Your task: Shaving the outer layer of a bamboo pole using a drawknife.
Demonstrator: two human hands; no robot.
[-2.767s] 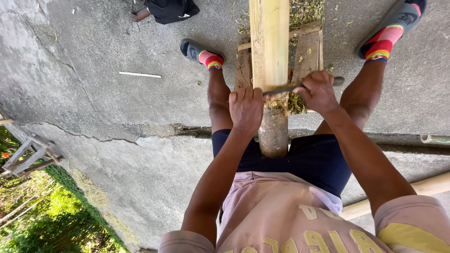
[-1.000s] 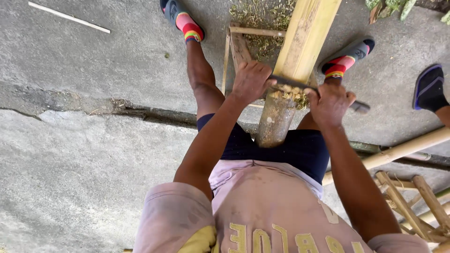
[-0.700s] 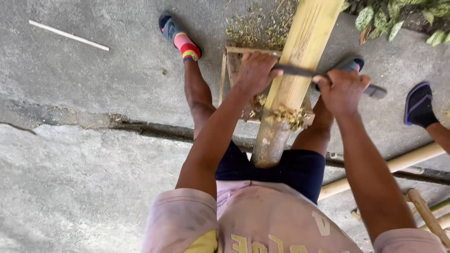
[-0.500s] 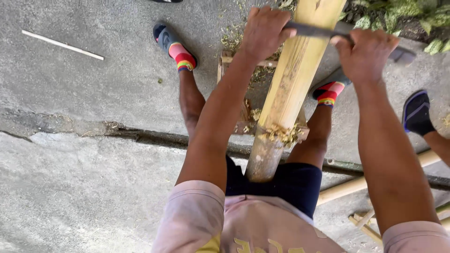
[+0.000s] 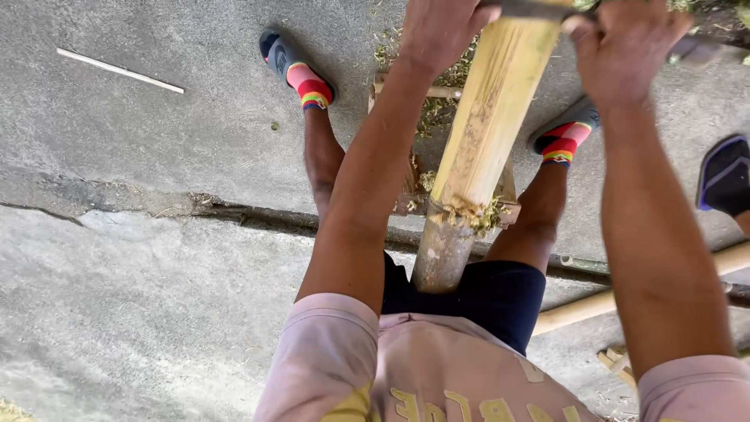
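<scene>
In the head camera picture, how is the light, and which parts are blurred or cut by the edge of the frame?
Head view: soft, even daylight, no hard shadows or glare on the grey concrete ground. The left hand and right hand are cut by the top edge and slightly motion-blurred. The thick peeled yellow bamboo pole is sharp. The dark blue shoe at the right edge is soft.

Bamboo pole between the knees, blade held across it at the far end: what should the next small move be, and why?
Probably a steady pull of the blade toward the body along the bamboo pole. The left hand and right hand grip it on either side of the pole at full arm's reach, and a fringe of shavings lower down marks where the scraped surface ends, with darker skin below.
</scene>
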